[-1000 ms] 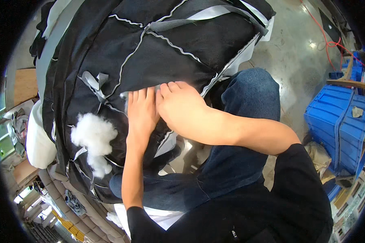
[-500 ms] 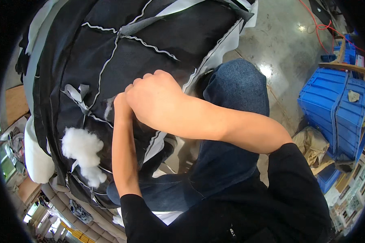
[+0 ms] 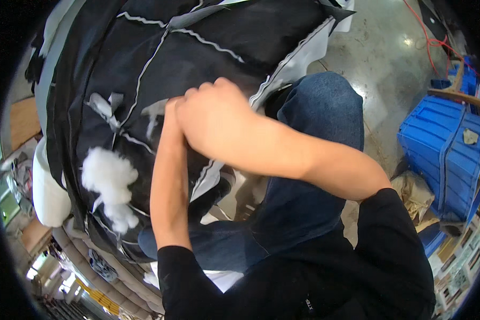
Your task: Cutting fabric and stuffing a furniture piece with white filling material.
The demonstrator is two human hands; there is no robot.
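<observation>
A large black fabric cover [image 3: 197,69] with pale wavy seam edges spreads in front of me. My right hand [image 3: 212,113] is closed over it, knuckles up, its fingers curled under and out of sight. My left hand [image 3: 173,114] lies against it, mostly hidden by the right hand, so its fingers do not show. A grey fabric tab [image 3: 153,110] sticks out beside the left hand. What the right hand grips, if anything, cannot be seen. Down and left, a clump of white fibre stuffing [image 3: 108,181] rests on the black fabric, below a knotted grey strip [image 3: 105,111].
My bent knee in jeans [image 3: 322,112] is right of the cover. Blue plastic bins [image 3: 437,144] stand on the concrete floor at the right, with a crumpled tan bag [image 3: 410,194] beside them. A red hose [image 3: 429,40] lies far right. A white roll [image 3: 49,186] is at the left.
Both hands stay pressed together, shifted slightly upward and right in the picture. More of the grey tab shows beside them. The whole view has shifted a little.
</observation>
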